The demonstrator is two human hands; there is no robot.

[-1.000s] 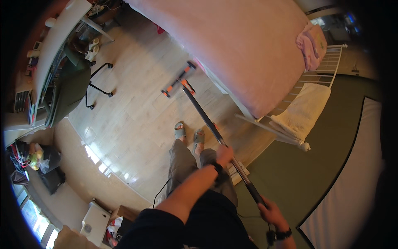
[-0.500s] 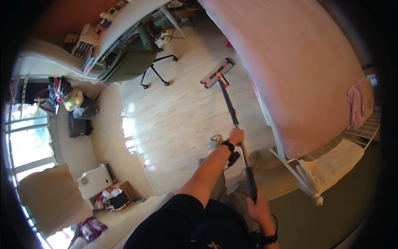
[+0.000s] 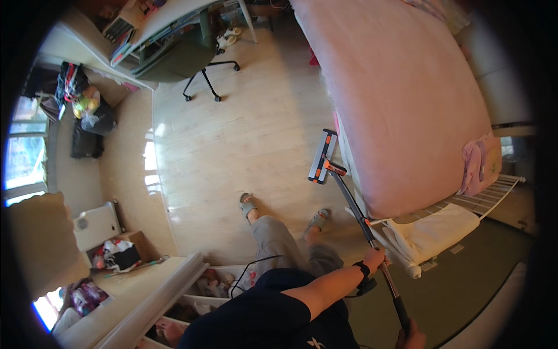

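A flat mop (image 3: 356, 205) runs slantwise across the right half of the view. Its rectangular grey head with orange parts (image 3: 323, 156) lies on the floor close beside the pink-covered bed (image 3: 407, 116). My left hand (image 3: 375, 256) is wrapped round the middle of the pole, a dark band on its wrist. Lower down, at the lower edge of the view, my right hand (image 3: 411, 336) grips the black end of the handle and is partly cut off. My feet in grey-green sandals (image 3: 247, 205) stand to the left of the pole.
A white towel (image 3: 433, 231) hangs over the bed's white rail near the pole. An office chair (image 3: 180, 64) stands by the desk at the far left. Shelves with stored items (image 3: 215, 282) are beside my left side. A dark green mat (image 3: 465, 279) lies at the lower right.
The mop head has moved nearer to me and turned more upright, coming close to the bed side. Both hands have shifted right with the pole, and my view has turned.
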